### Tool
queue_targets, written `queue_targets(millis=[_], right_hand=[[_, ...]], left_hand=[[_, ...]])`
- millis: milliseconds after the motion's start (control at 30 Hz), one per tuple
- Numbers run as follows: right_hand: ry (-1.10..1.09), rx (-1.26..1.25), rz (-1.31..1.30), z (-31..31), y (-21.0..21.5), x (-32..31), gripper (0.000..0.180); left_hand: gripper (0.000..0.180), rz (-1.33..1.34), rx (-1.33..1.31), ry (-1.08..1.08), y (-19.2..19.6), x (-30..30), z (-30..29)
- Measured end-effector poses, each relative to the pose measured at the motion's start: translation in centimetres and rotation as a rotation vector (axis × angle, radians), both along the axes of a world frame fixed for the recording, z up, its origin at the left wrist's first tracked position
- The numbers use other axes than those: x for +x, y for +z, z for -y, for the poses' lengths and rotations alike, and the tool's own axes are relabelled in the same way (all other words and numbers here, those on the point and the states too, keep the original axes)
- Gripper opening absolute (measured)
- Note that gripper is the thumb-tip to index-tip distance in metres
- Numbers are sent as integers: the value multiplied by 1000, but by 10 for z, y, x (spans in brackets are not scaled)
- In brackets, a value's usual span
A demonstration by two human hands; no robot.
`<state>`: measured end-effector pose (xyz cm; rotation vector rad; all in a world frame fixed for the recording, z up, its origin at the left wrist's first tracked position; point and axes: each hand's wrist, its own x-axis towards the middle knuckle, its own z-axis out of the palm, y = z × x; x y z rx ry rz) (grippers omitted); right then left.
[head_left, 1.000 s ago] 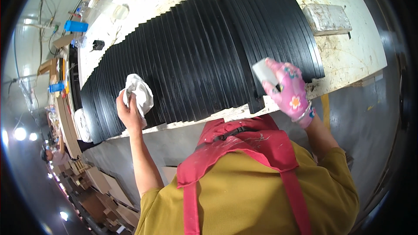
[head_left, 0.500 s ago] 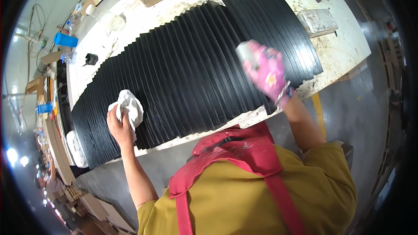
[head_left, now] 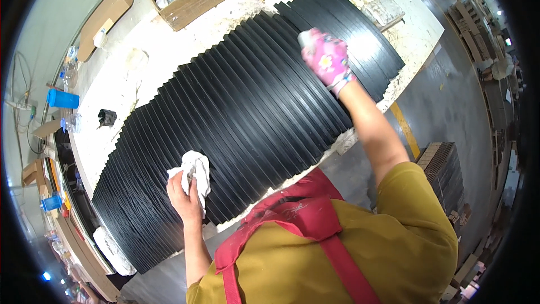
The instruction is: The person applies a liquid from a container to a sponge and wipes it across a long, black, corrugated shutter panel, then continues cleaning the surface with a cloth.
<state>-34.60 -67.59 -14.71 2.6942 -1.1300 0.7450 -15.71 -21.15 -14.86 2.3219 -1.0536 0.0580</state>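
Black, slim strips [head_left: 239,98] lie side by side across the white table [head_left: 424,29], their near ends along the edge where the person in the red apron [head_left: 306,217] stands. From here I can see the right hand [head_left: 328,61], in a pink flowered glove, wrapped round a pale block [head_left: 305,38] out over the right-hand stretch of the strips; glove and block are blurred, so I can't tell whether the block is bearing down. Bare, the left hand [head_left: 185,196] has its fingers gathered on a crumpled white cloth [head_left: 198,173] over the strips further left, near the table's front edge. I'd judge the step in hand to be going over the strips' faces with the block, the cloth ready for wiping. Another pass would call for setting the block flat and following the strips' length with even pressure, the cloth hand pressing lightly enough that neighbouring strips don't slide out of line.
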Motion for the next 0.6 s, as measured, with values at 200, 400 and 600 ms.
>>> queue_targets(millis=[200, 400, 600], right_hand=[[219, 24, -75, -93, 34, 53, 31], [-128, 116, -268, -14, 27, 53, 30], [385, 169, -55, -115, 30, 62, 28]], left_hand=[[37, -6, -18, 5, 0, 0, -10], [35, -9, -37, -12, 1, -2, 1], [32, -38, -24, -7, 7, -3, -2]])
